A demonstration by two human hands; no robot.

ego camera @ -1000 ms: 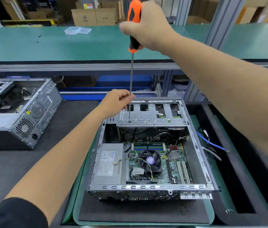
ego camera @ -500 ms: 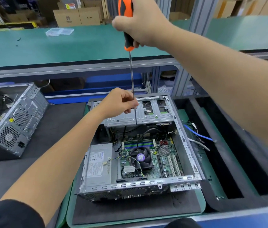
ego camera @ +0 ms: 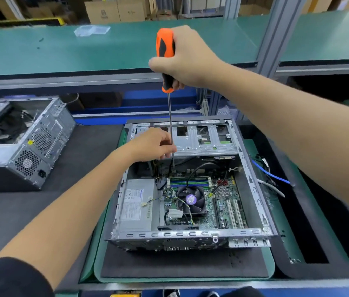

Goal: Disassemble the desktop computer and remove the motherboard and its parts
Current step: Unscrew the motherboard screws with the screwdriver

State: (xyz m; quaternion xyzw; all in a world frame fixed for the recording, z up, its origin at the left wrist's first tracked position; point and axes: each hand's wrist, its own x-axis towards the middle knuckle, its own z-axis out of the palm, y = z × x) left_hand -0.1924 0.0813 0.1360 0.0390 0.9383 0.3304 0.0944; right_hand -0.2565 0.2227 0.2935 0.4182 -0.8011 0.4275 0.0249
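The desktop computer (ego camera: 190,185) lies on its side with the cover off, on a black foam pad (ego camera: 182,264) that sits on a green mat (ego camera: 98,254) on the worktop (ego camera: 30,211), in the middle of the view. Its case is grey metal with slotted edges. Inside, at the left, there is the silver power supply (ego camera: 137,206) with a white label. Beside it lies the green motherboard (ego camera: 223,209), with a black fan (ego camera: 191,200) that has a purple sticker in its centre, long memory slots above the fan, and white expansion slots at the right. Thin coloured wires and black cables cross over the board. At the far side of the case a metal drive cage (ego camera: 203,138) with rectangular openings covers the upper part.

The right hand (ego camera: 186,58) is clamped around the orange and black handle of a long screwdriver (ego camera: 170,116), which stands almost upright. Its thin shaft goes down past the edge of the drive cage into the case (the tip is too small to see clearly). The left hand (ego camera: 154,144) rests at the drive cage and pinches the shaft low down with its fingertips.

To the left, well apart, a second computer case (ego camera: 30,146) lies on the worktop. A blue cable (ego camera: 270,174) lies to the right of the open computer.
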